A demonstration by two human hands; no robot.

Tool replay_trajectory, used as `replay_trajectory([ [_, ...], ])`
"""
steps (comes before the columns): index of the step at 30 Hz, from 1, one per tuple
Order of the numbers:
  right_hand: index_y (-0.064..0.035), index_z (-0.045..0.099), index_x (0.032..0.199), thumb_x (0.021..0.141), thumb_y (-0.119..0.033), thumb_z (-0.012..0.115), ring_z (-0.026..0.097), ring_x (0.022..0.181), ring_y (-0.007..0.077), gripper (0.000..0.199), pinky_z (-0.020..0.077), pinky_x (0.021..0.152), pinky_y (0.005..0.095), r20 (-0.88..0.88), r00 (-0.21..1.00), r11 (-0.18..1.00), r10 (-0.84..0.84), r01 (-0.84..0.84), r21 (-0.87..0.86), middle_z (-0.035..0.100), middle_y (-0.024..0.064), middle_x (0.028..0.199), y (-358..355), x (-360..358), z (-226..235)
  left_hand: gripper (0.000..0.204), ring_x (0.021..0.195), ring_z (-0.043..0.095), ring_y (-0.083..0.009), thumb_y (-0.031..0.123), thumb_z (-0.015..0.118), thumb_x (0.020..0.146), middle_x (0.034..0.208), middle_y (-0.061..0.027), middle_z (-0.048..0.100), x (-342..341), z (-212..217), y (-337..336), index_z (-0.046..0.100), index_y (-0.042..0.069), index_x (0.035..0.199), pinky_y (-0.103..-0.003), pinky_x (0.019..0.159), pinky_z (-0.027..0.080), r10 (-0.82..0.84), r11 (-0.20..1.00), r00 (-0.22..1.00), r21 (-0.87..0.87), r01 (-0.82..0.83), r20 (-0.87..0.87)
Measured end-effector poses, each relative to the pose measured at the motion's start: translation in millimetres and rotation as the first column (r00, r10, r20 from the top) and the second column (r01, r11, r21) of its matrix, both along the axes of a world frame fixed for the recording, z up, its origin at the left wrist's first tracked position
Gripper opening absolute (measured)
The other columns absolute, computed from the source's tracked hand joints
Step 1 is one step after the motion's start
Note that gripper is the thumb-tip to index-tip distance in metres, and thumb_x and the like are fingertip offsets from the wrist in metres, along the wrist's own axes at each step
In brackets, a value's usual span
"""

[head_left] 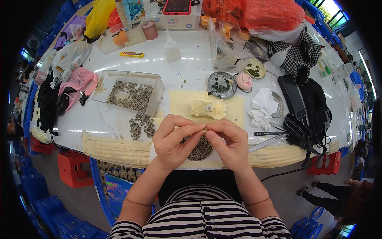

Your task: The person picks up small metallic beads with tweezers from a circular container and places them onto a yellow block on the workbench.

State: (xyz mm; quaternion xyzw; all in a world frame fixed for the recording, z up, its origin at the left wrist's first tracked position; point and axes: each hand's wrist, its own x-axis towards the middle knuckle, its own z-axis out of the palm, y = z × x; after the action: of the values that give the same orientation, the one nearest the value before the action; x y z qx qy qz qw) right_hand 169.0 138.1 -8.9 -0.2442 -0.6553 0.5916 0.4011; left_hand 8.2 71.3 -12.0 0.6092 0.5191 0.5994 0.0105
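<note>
My left hand [171, 139] and my right hand [230, 144] meet over the near edge of the table, fingertips pinched together. Between them is something tiny that I cannot make out. Right below sits a round dish heaped with small dark metal parts [200, 152], partly hidden by my fingers. Just beyond my hands stands a block wrapped in yellowish tape [202, 112], with a small pale round piece on top. A loose pile of small metal parts [142, 126] lies beside my left hand. Behind that pile, a clear plastic bin [156, 95] holds many more.
Beyond the block are a round tin with dark green pieces [221, 85], a pink round case [243, 81] and a white squeeze bottle [172, 49]. Tweezers [268, 134], crumpled tissue [264, 101] and a black bag [302, 131] lie right. A person's legs [332, 193] show at lower right.
</note>
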Motion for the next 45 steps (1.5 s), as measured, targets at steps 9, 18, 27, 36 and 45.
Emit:
replay_trajectory([
  [9,0.003,0.069,0.11,0.095,-0.006,0.07,0.062,0.085,0.007,0.018,0.0506,0.073,0.0217,-0.082,0.988,0.945,0.131,-0.15,-0.29,0.065,0.0041,0.101,1.9,1.8,1.2,0.028,0.078,0.064,-0.0178,-0.003,0.083,0.072,0.087,-0.0048,0.068,-0.3,-1.3,-1.8,0.079,0.006,0.099,-0.027,0.064,0.049,-0.022,1.0,0.999,-0.016,0.022,0.034],
  [18,0.0015,0.068,0.11,0.096,-0.007,0.07,0.06,0.079,0.0054,0.016,0.0489,0.07,0.0205,-0.148,0.977,0.924,0.152,-0.194,-0.33,0.066,0.0013,0.093,2.6,1.3,0.1,0.028,0.079,0.063,-0.0166,-0.007,0.08,0.075,0.092,-0.0073,0.067,-2.5,-4.1,-3.3,0.078,0.006,0.099,-0.026,0.064,0.049,-0.071,0.997,0.997,-0.028,0.072,0.043],
  [27,-0.0001,0.073,0.1,0.085,-0.002,0.078,0.062,0.072,0.0101,0.016,0.0504,0.065,0.0232,0.037,0.991,0.979,-0.131,0.124,0.16,0.069,0.0065,0.087,-0.2,-4.1,1.6,0.028,0.078,0.064,-0.0186,-0.007,0.081,0.072,0.089,-0.006,0.068,-0.4,-5.1,0.1,0.077,0.005,0.097,-0.028,0.065,0.049,0.014,1.0,0.999,0.016,-0.013,-0.042],
  [36,0.0,0.075,0.102,0.081,0.003,0.08,0.063,0.067,0.0117,0.022,0.0511,0.059,0.0233,0.035,0.963,0.847,-0.268,0.219,0.485,0.069,0.0075,0.087,-2.3,-5.2,3.9,0.027,0.077,0.063,-0.02,-0.003,0.083,0.071,0.088,-0.005,0.068,2.0,-5.2,2.4,0.076,0.006,0.095,-0.03,0.064,0.049,0.072,0.997,0.996,0.03,-0.07,-0.044],
  [45,0.0009,0.075,0.104,0.085,0.002,0.076,0.064,0.072,0.0115,0.019,0.052,0.065,0.0236,0.052,0.976,0.931,-0.211,0.184,0.316,0.07,0.0081,0.088,-1.1,-5.1,2.0,0.027,0.077,0.062,-0.02,-0.001,0.083,0.071,0.088,-0.0039,0.068,2.4,-3.9,2.4,0.077,0.006,0.096,-0.03,0.064,0.049,0.06,0.998,0.998,0.026,-0.059,-0.026],
])
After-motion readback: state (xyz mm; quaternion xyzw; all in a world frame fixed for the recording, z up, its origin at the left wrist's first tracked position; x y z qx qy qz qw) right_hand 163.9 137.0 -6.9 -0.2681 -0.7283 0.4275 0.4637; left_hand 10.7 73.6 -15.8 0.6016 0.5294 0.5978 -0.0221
